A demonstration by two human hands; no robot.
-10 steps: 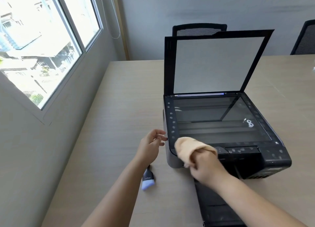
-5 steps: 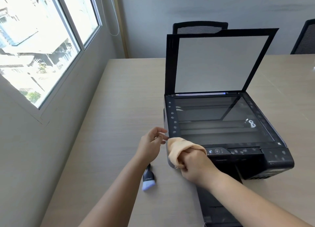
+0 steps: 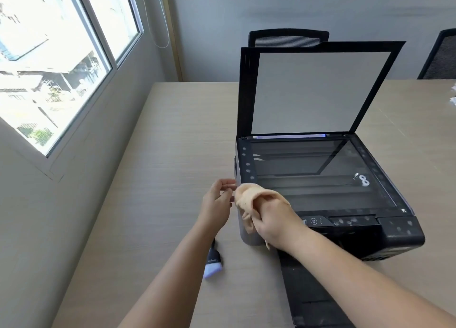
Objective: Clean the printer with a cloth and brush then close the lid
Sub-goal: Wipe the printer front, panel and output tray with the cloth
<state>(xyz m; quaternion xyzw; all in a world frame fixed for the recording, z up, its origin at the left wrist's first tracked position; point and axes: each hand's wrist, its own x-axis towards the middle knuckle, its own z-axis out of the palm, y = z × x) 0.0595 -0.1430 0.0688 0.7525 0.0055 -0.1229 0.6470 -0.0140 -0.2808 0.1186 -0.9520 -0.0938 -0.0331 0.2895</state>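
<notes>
A black printer [image 3: 399, 236] stands on the table with its lid [image 3: 318, 91] raised upright, the scanner glass [image 3: 308, 177] exposed. Pale dust spots dot its frame and front panel. My right hand [image 3: 274, 219] grips a beige cloth [image 3: 246, 199] pressed against the printer's front left corner. My left hand [image 3: 217, 204] hovers just left of that corner, fingers loosely curled, holding nothing. A small black brush [image 3: 213, 262] with pale bristles lies on the table beneath my left forearm.
The wooden table [image 3: 160, 167] runs along a wall with a window [image 3: 49, 63] on the left. Two black chairs [image 3: 288, 38] stand behind the table. The printer's paper tray [image 3: 311, 295] sticks out toward me. Small white scraps [image 3: 362, 179] lie on the glass.
My right hand has slid the cloth leftward from the front panel to the printer's front left corner. My left hand stays beside the corner.
</notes>
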